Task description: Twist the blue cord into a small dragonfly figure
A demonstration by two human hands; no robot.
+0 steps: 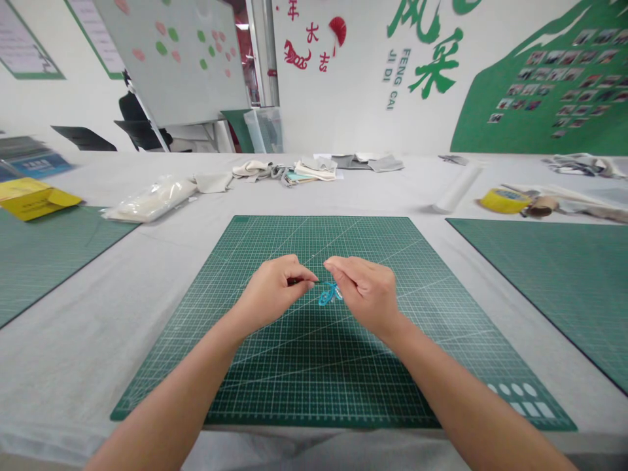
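Note:
A small bright blue looped ornament [326,296], with paler, silvery bits at its right side, is held just above the green cutting mat [314,373]. My right hand [369,288] is closed in a pinch at the ornament's right edge, its thumb covering part of it. To the left, my left hand [279,284] has thumb and forefinger pressed together. A thin dark tip shows at those fingertips, close to the ornament's upper loop; what it belongs to is too small to make out. A narrow gap separates the two hands.
More cutting mats lie left [59,248] and right [549,281]. Along the table's far side are a plastic-wrapped pack [152,199], a yellow box [34,197], folded cloth pieces [314,170], a white roll [458,188] and a yellow tape roll [504,201].

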